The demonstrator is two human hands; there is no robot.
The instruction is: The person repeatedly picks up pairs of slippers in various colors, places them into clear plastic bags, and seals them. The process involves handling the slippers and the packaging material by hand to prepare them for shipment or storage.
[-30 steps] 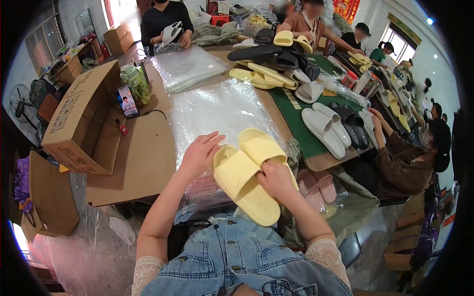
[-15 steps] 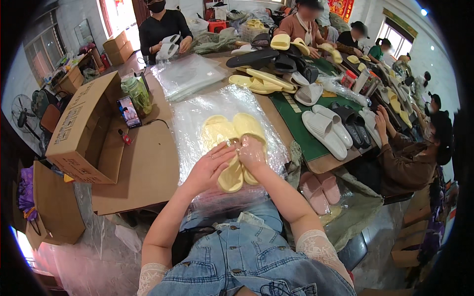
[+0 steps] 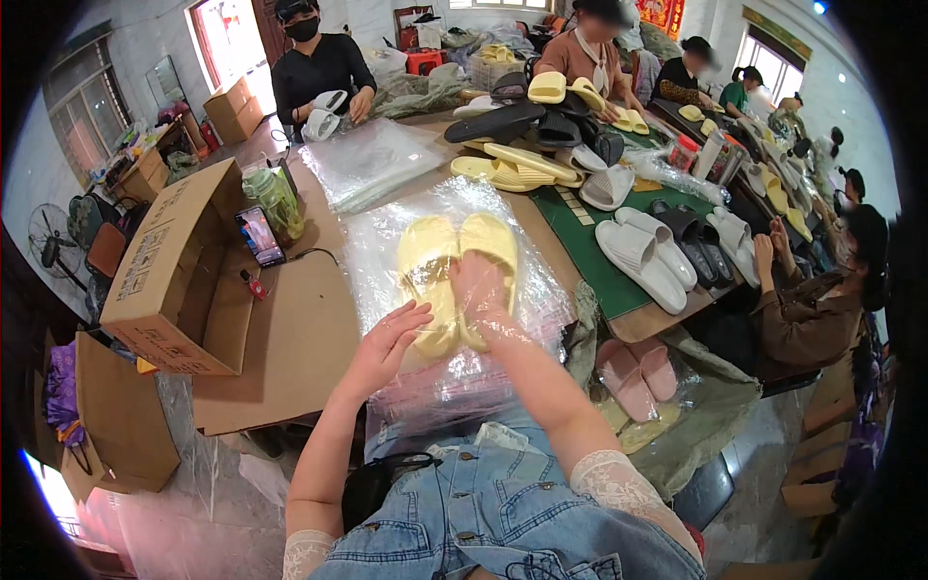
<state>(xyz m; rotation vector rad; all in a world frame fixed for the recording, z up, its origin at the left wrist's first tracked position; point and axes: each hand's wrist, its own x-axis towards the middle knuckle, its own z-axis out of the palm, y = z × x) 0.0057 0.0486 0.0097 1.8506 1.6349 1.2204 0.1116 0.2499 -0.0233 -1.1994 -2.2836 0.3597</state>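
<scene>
A pair of pale yellow slippers point(image 3: 425, 253) lies side by side, toes away from me, in a clear plastic bag point(image 3: 372, 227) on top of a stack of such bags. My right hand point(image 3: 480, 287) reaches inside the bag under the film, closed at the inner edges of the slippers near the straps; its fingertips are partly hidden. Beside the heel of the left slipper, my left hand point(image 3: 385, 346) is open with its fingers stretched out, at the bag's near part, and holds nothing.
An open cardboard box point(image 3: 174, 280), a phone point(image 3: 259, 237) and a green bottle point(image 3: 273, 198) stand at left. More clear bags point(image 3: 372, 159) lie beyond. Piled slippers point(image 3: 556, 126) and a white pair point(image 3: 643, 256) are at right; pink slippers point(image 3: 633, 377) sit lower. Several people work around.
The slippers have moved farther into the bag, away from me, with my right hand. My left hand has drawn back from the slippers to the left and now lies apart from my right.
</scene>
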